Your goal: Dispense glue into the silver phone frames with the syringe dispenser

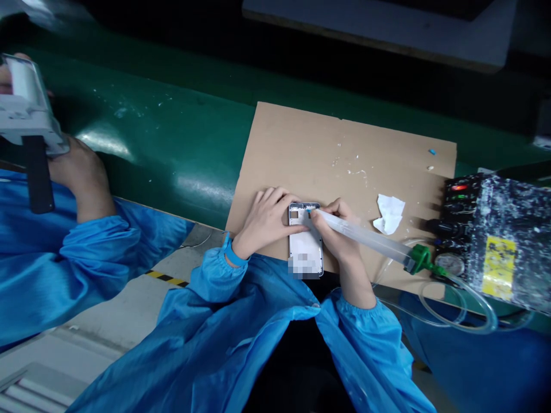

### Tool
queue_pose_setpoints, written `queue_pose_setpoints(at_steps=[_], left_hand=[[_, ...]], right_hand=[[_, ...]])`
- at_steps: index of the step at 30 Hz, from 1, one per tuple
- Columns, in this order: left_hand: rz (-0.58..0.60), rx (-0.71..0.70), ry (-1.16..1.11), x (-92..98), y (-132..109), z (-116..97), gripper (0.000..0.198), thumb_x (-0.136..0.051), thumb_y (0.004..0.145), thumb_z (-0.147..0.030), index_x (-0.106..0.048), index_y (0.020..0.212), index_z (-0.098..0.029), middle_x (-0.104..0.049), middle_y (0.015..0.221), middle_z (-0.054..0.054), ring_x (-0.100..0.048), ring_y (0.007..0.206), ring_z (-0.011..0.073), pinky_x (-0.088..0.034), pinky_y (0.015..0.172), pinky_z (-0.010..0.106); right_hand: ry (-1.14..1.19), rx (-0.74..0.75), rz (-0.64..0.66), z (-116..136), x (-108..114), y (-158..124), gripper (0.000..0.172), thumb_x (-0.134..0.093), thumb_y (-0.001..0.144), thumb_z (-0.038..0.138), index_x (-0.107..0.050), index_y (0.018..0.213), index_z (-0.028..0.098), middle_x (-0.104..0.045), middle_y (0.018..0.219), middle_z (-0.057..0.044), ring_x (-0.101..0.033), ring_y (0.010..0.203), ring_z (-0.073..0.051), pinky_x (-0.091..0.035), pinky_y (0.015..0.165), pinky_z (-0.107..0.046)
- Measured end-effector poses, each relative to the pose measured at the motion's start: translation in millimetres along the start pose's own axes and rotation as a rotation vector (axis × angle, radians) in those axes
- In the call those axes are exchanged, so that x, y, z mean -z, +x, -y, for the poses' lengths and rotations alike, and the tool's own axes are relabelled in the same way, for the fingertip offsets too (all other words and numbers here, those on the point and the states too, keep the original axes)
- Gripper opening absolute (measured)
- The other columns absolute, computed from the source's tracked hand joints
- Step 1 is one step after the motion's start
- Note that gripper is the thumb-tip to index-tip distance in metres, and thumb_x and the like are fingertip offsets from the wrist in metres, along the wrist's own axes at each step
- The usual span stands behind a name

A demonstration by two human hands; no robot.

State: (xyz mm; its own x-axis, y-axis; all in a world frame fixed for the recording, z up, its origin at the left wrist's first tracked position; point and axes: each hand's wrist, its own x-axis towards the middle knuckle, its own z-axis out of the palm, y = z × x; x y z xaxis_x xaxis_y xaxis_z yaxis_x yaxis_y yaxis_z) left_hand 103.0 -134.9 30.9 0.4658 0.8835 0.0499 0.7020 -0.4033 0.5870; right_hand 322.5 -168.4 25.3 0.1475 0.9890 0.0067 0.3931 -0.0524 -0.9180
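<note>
A phone frame [306, 244], pale inside with dark edges and small cut-outs near its top, lies at the near edge of the cardboard sheet. My left hand [269, 218] grips it by the upper left side, thumb across its face. In my right hand [340, 232] is a translucent glue-dispensing syringe [370, 234], held like a pen. Its tip points at the upper part of the phone frame; whether it touches I cannot tell. A green cap [419, 259] closes the syringe's rear end and joins it to a clear hose [477, 298].
The brown cardboard sheet [293, 143] covers part of a green bench [193, 115]. A crumpled white paper [390, 213] and white specks lie on it. At right stands a paint-spattered dispenser box [516, 229]. At far left a co-worker's hand [80, 169] holds a white device with a black handle.
</note>
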Motion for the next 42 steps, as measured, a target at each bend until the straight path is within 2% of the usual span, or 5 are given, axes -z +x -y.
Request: queue_pose_setpoints(at_steps=[12, 26, 31, 37, 42], left_hand=[[0.008, 0.007, -0.013, 0.6, 1.5, -0.8, 0.053, -0.078, 0.101, -0.072, -0.07, 0.131, -0.03, -0.072, 0.134, 0.006, -0.064, 0.127, 0.0297, -0.046, 0.105, 0.05], [0.027, 0.019, 0.023, 1.4, 1.2, -2.5, 0.055, -0.084, 0.097, -0.071, -0.07, 0.13, -0.029, -0.071, 0.129, 0.004, -0.063, 0.123, 0.0286, -0.047, 0.102, 0.049], [0.023, 0.015, 0.019, 1.2, 1.0, -1.9, 0.052, -0.081, 0.1, -0.07, -0.07, 0.132, -0.031, -0.071, 0.13, 0.004, -0.063, 0.123, 0.0285, -0.047, 0.1, 0.048], [0.015, 0.0, 0.027, 1.1, 1.5, -1.2, 0.051, -0.079, 0.102, -0.07, -0.07, 0.131, -0.029, -0.072, 0.127, 0.004, -0.063, 0.123, 0.0284, -0.046, 0.1, 0.048], [-0.009, -0.002, 0.022, 1.6, 0.7, -2.2, 0.053, -0.086, 0.097, -0.067, -0.07, 0.131, -0.03, -0.072, 0.13, 0.003, -0.064, 0.125, 0.0279, -0.047, 0.102, 0.047]], right_hand=[[-0.018, 0.032, 0.005, -8.9, 2.4, -2.4, 0.035, -0.083, 0.095, 0.05, -0.061, 0.082, 0.026, -0.071, 0.075, 0.0, -0.061, 0.063, -0.019, -0.042, 0.057, -0.032], [0.018, 0.03, 0.012, 0.2, 0.2, 0.5, 0.035, -0.081, 0.094, 0.05, -0.062, 0.078, 0.026, -0.07, 0.072, 0.0, -0.062, 0.063, -0.019, -0.044, 0.056, -0.032], [0.032, 0.026, 0.018, -0.5, -1.3, 0.8, 0.034, -0.081, 0.094, 0.053, -0.064, 0.079, 0.026, -0.072, 0.075, -0.001, -0.062, 0.065, -0.019, -0.044, 0.057, -0.032], [0.026, 0.042, 0.028, -1.0, -0.7, -0.1, 0.03, -0.08, 0.094, 0.047, -0.065, 0.08, 0.026, -0.071, 0.075, 0.0, -0.063, 0.066, -0.018, -0.043, 0.059, -0.032], [-0.001, 0.0, 0.057, 3.6, 0.6, -0.3, 0.032, -0.078, 0.094, 0.052, -0.065, 0.08, 0.026, -0.071, 0.075, -0.001, -0.062, 0.065, -0.018, -0.044, 0.061, -0.033]])
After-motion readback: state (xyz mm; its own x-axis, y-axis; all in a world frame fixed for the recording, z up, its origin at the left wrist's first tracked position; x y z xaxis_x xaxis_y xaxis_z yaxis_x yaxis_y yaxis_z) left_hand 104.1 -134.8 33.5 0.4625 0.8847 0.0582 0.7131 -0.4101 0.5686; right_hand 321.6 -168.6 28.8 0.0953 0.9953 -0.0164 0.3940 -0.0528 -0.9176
